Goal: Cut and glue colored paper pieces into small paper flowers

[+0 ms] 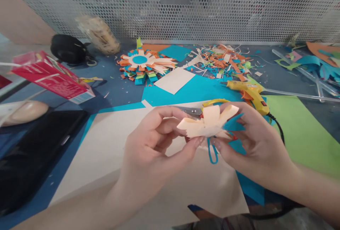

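Between both hands is a paper flower (209,125) made of cream loops and fringed strips, with blue pieces at its right side and a narrow blue loop (212,154) hanging below. My left hand (156,145) pinches its left underside between thumb and fingers. On the other side my right hand (249,141) grips it, thumb close to the blue loop. Just behind the flower lie scissors (195,111), mostly covered by the hands and flower. A large cream paper sheet (106,145) spreads beneath, over blue paper (207,86).
A yellow glue gun (249,92) rests at right beside green paper (300,127). Paper scraps (223,60) and a layered paper flower (143,62) lie farther back. A red carton (53,76), computer mouse (29,111) and black phone (39,152) are at left. A perforated metal panel (127,7) rises behind.
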Demonstrator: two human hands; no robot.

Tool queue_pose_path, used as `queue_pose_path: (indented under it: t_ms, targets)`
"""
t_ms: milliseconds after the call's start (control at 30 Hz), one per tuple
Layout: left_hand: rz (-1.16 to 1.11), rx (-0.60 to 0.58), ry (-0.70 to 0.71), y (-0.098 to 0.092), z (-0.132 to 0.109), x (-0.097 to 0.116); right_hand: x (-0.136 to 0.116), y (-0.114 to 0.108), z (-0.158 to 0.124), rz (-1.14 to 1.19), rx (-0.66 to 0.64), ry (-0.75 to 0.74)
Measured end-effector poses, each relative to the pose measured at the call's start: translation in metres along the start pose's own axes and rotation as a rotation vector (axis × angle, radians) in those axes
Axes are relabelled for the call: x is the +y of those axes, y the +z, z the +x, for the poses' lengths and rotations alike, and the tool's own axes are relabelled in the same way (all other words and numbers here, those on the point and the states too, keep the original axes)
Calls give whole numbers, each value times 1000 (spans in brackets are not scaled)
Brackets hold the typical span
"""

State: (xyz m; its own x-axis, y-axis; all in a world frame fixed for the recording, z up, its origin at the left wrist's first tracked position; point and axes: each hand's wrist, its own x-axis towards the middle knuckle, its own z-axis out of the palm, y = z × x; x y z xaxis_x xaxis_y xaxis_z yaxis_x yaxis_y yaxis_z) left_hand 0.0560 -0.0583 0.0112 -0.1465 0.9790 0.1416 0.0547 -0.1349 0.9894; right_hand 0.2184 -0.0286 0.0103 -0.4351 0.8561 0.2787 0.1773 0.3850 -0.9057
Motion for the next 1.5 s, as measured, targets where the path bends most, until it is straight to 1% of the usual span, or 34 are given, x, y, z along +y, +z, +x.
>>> queue_pose_path:
  t_ms: [100,267,433,567,633,800,833,867,900,933,1000,1067,1133,1267,1300,1367,1433,1500]
  targets:
    - [14,20,-23,0,1,0,0,-2,-3,10,-30,20]
    - [36,43,-16,-2,3,-2,-3,-9,-5,89,-62,38]
    - [58,49,-32,-4,4,-2,-2,-11,-4,65,-37,50]
    - [28,63,-84,-3,7,-3,2,-8,-5,34,-22,31]
    - [-27,61,-128,-3,11,-5,2,-7,-4,20,37,6]
    - [-267,-16,-278,-4,19,-11,-5,-10,3,-60,348,-122]
    - [-303,-28,-300,-4,20,-11,-7,-12,4,-110,380,-147]
    - [-330,-37,-320,-4,20,-11,-9,-14,5,-179,374,-177]
    - [-351,-41,-338,-4,21,-11,-10,-16,5,-261,327,-210]
    - [-367,-44,-356,-4,21,-10,-10,-18,6,-348,246,-257]
    - [-403,-51,-387,-3,20,-9,-7,-22,6,-500,100,-418]
    - [-434,-62,-402,-2,20,-8,-4,-24,5,-620,30,-566]
    - [-452,-71,-390,-3,21,-9,-1,-24,6,-709,23,-660]
    - [-455,-106,-349,-4,22,-10,0,-22,10,-797,117,-772]
    - [-451,-119,-340,-4,22,-10,0,-21,10,-814,122,-791]
    - [-416,-133,-309,-4,21,-10,0,-20,11,-833,85,-832]
    - [-323,-127,-232,-4,18,-9,1,-21,10,-828,50,-869]
    - [-184,-87,-114,-3,15,-8,0,-23,8,-821,42,-874]
